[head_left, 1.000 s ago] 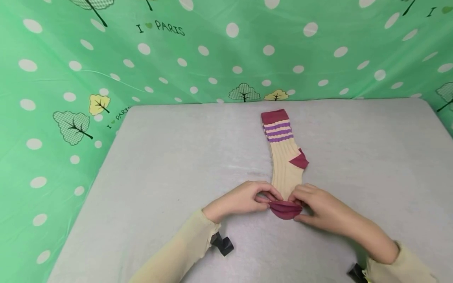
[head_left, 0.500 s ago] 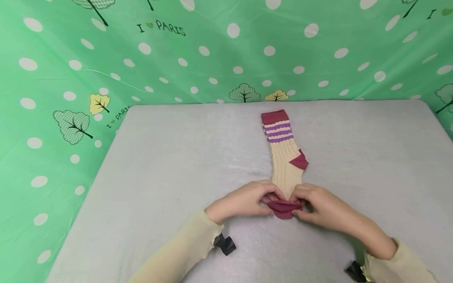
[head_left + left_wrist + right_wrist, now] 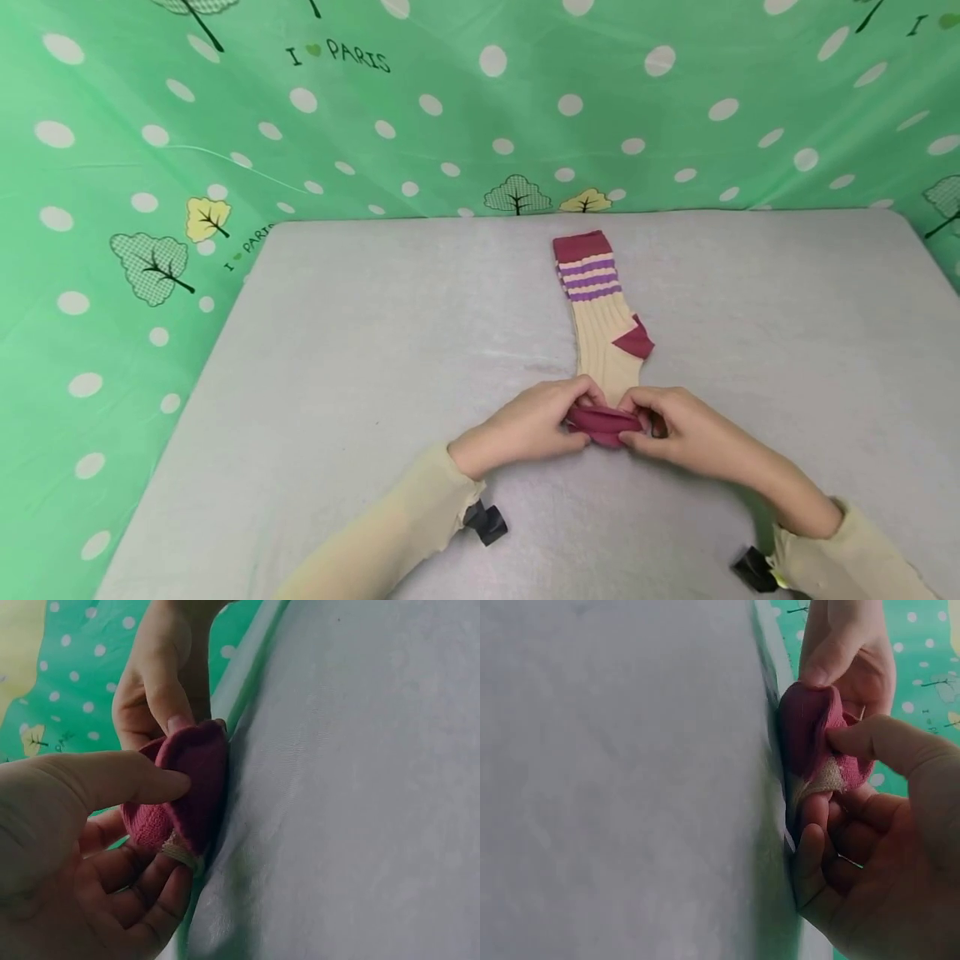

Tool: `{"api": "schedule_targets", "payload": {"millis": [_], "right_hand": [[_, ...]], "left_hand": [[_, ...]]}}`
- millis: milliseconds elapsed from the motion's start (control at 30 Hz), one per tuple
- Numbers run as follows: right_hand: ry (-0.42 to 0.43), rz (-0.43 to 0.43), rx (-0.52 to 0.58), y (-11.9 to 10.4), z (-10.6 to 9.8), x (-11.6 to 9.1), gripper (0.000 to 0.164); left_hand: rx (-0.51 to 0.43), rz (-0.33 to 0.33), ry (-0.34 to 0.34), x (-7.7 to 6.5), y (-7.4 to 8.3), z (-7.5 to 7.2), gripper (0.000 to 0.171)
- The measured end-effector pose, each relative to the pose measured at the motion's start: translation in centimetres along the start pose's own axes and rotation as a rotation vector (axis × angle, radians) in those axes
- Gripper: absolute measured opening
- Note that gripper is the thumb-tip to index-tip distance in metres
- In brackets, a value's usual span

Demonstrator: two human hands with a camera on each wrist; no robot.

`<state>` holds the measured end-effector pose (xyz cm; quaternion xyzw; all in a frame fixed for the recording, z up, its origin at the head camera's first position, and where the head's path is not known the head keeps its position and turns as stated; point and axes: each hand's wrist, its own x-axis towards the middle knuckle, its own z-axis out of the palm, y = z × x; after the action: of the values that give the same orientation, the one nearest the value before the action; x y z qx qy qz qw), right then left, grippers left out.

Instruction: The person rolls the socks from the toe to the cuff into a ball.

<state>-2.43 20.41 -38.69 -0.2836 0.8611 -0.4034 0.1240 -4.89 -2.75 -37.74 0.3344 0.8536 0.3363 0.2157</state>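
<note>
A cream sock (image 3: 603, 333) with a burgundy cuff, heel and toe and purple stripes lies flat, its cuff toward the back of the table. Its burgundy toe end (image 3: 202, 776) is folded up toward the foot. My left hand (image 3: 536, 422) pinches the left side of that fold, thumb in front and fingers behind. On the other side my right hand (image 3: 686, 433) pinches the fold the same way, its thumb (image 3: 855, 739) pressed on the burgundy knit. Under the cuff, a second layer's edge shows along the sock's left side.
The grey cloth-covered table (image 3: 360, 333) spreads around the sock on all sides. A green curtain (image 3: 420, 150) with white dots and trees hangs behind its back edge and down the left. Black wrist mounts (image 3: 486, 523) stick out under both sleeves.
The folded toe has moved a little up the foot, away from me, with both hands. My left hand has shifted slightly right and forward. The cuff and heel have stayed put.
</note>
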Motion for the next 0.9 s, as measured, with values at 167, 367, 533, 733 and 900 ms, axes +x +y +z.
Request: {"api": "schedule_targets", "payload": {"millis": [167, 367, 533, 733, 900], "right_hand": [[0.023, 0.034, 0.004, -0.21, 0.26, 0.05, 0.025], [0.077, 0.098, 0.011, -0.08, 0.61, 0.23, 0.016], [0.082, 0.125, 0.045, -0.16, 0.45, 0.2, 0.007], [0.111, 0.173, 0.04, -0.27, 0.35, 0.32, 0.005], [0.152, 0.208, -0.008, -0.27, 0.47, 0.44, 0.008]], "left_hand": [[-0.1, -0.037, 0.045, 0.19, -0.19, 0.02, 0.032], [-0.167, -0.082, 0.09, 0.46, -0.17, 0.01, 0.028], [-0.174, -0.127, 0.12, 0.67, -0.25, -0.06, 0.023], [-0.168, -0.145, 0.147, 0.79, -0.31, -0.19, 0.02], [-0.141, -0.145, 0.164, 0.9, -0.38, -0.22, 0.019]]}}
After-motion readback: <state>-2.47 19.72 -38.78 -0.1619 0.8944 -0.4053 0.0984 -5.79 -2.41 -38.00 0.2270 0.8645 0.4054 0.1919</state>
